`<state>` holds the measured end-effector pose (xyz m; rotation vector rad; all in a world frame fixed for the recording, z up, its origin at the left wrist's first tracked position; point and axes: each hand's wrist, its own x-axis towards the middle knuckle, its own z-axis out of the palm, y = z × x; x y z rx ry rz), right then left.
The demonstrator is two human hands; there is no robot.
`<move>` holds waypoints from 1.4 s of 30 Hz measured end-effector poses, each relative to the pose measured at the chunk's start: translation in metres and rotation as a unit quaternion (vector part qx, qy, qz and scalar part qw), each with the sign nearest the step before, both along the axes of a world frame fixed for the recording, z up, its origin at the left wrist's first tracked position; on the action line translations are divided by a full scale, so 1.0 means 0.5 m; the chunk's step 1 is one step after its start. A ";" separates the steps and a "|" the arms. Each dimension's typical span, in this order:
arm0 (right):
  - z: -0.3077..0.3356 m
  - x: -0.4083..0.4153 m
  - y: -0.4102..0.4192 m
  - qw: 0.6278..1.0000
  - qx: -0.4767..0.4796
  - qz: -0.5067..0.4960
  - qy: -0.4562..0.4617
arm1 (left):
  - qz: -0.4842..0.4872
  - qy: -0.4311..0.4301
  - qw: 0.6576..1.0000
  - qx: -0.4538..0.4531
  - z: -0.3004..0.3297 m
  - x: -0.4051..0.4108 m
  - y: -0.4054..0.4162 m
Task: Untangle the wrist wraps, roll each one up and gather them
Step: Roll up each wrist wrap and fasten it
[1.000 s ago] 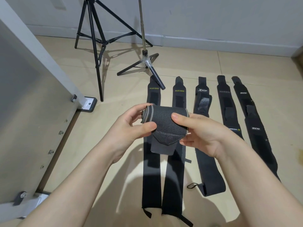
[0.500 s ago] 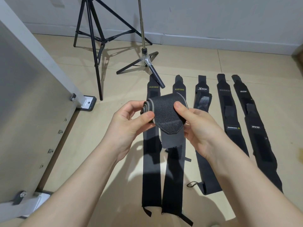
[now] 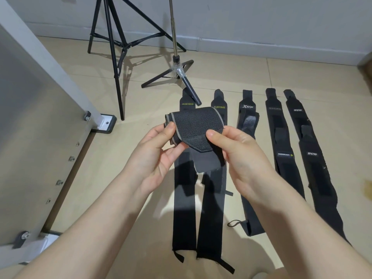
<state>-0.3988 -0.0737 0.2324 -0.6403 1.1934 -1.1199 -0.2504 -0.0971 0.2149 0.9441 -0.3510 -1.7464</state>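
Both hands hold a rolled black wrist wrap (image 3: 195,123) with grey edging in the air above the floor. My left hand (image 3: 155,154) pinches its left end between thumb and fingers. My right hand (image 3: 239,152) grips the right side, thumb on the loose flap that hangs down from the roll. Several more black wraps lie flat on the floor in a row behind: two marked XUEYING (image 3: 184,206) (image 3: 210,216), one XTEP wrap (image 3: 246,121), and two wraps further right (image 3: 281,158) (image 3: 314,170).
A black tripod (image 3: 112,49) and a thin light stand (image 3: 177,65) stand on the tiled floor by the wall; one stand leg rests on the leftmost wrap's top. A grey metal panel with a bolted frame (image 3: 40,137) fills the left side.
The roll has risen and turned in my hands; the flap has been wound further, so less of it hangs down. My right thumb has shifted onto the flap.
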 end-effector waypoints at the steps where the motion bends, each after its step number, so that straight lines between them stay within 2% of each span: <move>1: -0.001 0.003 0.001 1.000 -0.005 0.003 -0.005 | 0.003 0.017 1.000 0.014 0.001 -0.001 0.001; 4: -0.004 0.004 -0.003 1.000 -0.023 0.011 -0.005 | -0.005 0.087 0.993 0.073 0.005 -0.002 0.006; 7: -0.001 -0.003 -0.008 0.996 -0.046 0.009 0.075 | -0.050 0.084 0.990 0.105 0.013 -0.001 0.011; 9: 0.000 -0.014 -0.011 0.989 -0.047 0.008 0.139 | -0.106 0.026 0.989 0.103 0.011 0.004 0.011; 11: -0.003 -0.027 -0.017 0.971 -0.053 0.005 0.234 | -0.162 -0.142 0.973 0.082 0.000 0.011 0.008; 12: -0.005 -0.035 -0.022 0.947 -0.071 0.018 0.313 | -0.163 -0.221 0.959 0.073 -0.002 0.015 0.007; 13: -0.005 -0.039 -0.024 0.912 -0.097 0.040 0.397 | -0.152 -0.264 0.950 0.070 -0.001 0.016 0.006; 14: -0.006 -0.040 -0.023 0.870 -0.132 0.064 0.470 | -0.147 -0.269 0.949 0.074 0.001 0.014 0.008; 18: -0.021 -0.015 -0.008 0.729 -0.285 0.132 0.608 | -0.184 -0.183 0.959 0.113 0.018 -0.011 0.028; 20: -0.028 -0.001 -0.004 0.693 -0.317 0.134 0.633 | -0.174 -0.178 0.962 0.112 0.015 -0.020 0.033; 23: -0.033 0.013 0.004 0.712 -0.314 0.117 0.616 | -0.138 -0.161 0.971 0.114 0.011 -0.027 0.034; 27: -0.027 0.011 0.008 0.789 -0.287 0.114 0.531 | -0.086 -0.114 0.984 0.108 0.007 -0.030 0.034; 31: -0.021 -0.016 -0.006 0.845 -0.257 0.141 0.448 | -0.050 -0.061 0.989 0.126 0.015 -0.023 0.024; 34: -0.026 -0.034 -0.013 0.848 -0.229 0.163 0.449 | -0.056 -0.050 0.988 0.138 0.018 -0.018 0.023; 42: -0.019 -0.030 0.007 0.848 -0.269 0.202 0.409 | 0.003 -0.082 0.987 0.140 0.026 -0.004 0.002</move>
